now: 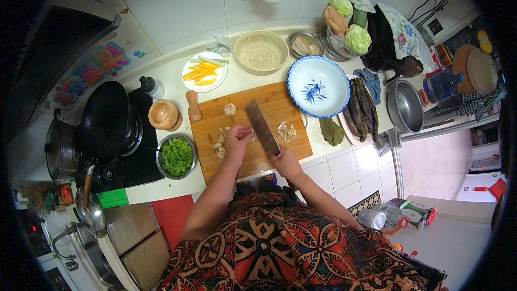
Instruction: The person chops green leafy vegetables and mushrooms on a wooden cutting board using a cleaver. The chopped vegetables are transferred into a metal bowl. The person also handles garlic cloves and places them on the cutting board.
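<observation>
My right hand [286,162] grips the handle of a broad cleaver [261,127], its blade angled up and left over a wooden cutting board [270,93]. Close to the blade's left side is my left hand [237,139], fingers bunched together. Whether they pinch a garlic clove is too small to tell. Unpeeled garlic cloves [219,150] lie just left of that hand. A garlic bulb [230,109] sits farther up the board. Right of the blade is a small pile of garlic cloves and skins [287,132]. A wooden pestle [194,107] rests across the board's upper left corner.
A blue-rimmed bowl [319,89] overlaps the board's upper right corner. Left stand a wooden mortar [163,114], a bowl of chopped greens [176,157] and a wok [106,123]. Behind are a plate of yellow pepper strips [205,73] and a plastic basket [261,52].
</observation>
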### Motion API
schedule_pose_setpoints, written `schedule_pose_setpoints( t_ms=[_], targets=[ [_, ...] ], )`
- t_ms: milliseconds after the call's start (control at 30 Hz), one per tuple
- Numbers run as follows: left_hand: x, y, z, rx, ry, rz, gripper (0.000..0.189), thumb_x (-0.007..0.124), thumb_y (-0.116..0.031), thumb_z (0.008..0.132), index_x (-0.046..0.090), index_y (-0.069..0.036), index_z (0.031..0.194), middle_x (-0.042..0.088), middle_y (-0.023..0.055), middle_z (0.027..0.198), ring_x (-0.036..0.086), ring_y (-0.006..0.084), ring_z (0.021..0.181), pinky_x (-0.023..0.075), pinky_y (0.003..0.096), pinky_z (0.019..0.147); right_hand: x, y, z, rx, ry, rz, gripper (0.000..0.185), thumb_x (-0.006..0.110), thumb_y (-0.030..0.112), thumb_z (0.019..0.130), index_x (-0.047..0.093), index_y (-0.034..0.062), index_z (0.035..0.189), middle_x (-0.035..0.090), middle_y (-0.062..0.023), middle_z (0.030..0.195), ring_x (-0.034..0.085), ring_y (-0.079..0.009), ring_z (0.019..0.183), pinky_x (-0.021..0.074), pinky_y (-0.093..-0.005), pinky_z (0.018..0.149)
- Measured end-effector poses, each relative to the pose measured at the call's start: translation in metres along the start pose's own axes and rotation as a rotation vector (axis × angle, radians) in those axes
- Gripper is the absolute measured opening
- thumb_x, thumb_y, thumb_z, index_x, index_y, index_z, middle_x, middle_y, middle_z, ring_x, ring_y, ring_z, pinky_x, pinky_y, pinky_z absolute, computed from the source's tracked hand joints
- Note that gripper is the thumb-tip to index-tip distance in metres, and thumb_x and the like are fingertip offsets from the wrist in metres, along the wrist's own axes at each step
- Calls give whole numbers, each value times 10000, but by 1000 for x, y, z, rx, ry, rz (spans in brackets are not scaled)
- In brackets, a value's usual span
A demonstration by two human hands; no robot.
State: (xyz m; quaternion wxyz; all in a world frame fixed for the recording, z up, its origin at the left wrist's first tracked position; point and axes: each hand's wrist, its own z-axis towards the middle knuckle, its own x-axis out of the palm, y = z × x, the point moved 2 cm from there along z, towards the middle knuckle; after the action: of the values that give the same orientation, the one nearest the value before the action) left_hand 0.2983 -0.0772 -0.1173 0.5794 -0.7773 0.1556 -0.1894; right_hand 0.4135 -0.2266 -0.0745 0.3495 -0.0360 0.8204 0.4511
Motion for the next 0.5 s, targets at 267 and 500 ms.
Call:
schedule_pose_setpoints(
  t_ms=[267,500],
  targets=[
    [18,-4,-5,-330,235,-584,165,627,-54,902,654,4,1055,667,114,1081,619,204,1039,483,308,954,-28,-7,8,-4,-196,-50,287,683,234,830,648,-21,957,649,-231,703,661,-381,680,505,-454,631],
    [-38,-32,6,-32,-102,138,63,658,-66,870,663,-20,912,677,113,881,635,227,863,491,341,788,-10,-12,12,7,29,-131,306,668,263,839,647,-23,943,640,-220,662,662,-367,652,515,-450,620]
  ],
)
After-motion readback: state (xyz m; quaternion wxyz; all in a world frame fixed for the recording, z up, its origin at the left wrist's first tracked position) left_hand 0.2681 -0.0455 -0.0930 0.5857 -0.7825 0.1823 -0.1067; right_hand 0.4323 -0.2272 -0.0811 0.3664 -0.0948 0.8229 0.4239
